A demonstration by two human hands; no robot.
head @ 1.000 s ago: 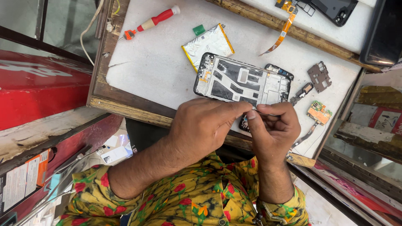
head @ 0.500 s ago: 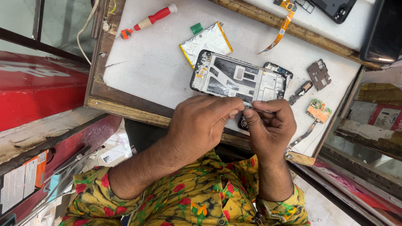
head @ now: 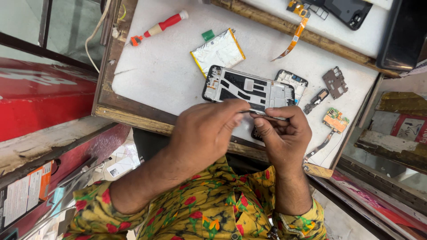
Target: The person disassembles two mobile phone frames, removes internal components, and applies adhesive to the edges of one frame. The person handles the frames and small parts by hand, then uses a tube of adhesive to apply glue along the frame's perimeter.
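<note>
Both hands at opened phone frame (head: 249, 89), middle of frame.
Left hand (head: 207, 133) and right hand (head: 284, 135) pinching one thin metal tool (head: 267, 116); battery (head: 219, 51) above.

A person seen from above wears a mustard-yellow, short-sleeved cotton shirt (head: 209, 209) printed all over with red flowers and green leaves, with touches of orange. The sleeves are rolled or hemmed partway along the forearms, leaving the lower arms bare. Small dark buttons run down the front placket. The bare left hand (head: 202, 133) and bare right hand (head: 284, 135) carry no rings, watch or gloves that show.
</note>
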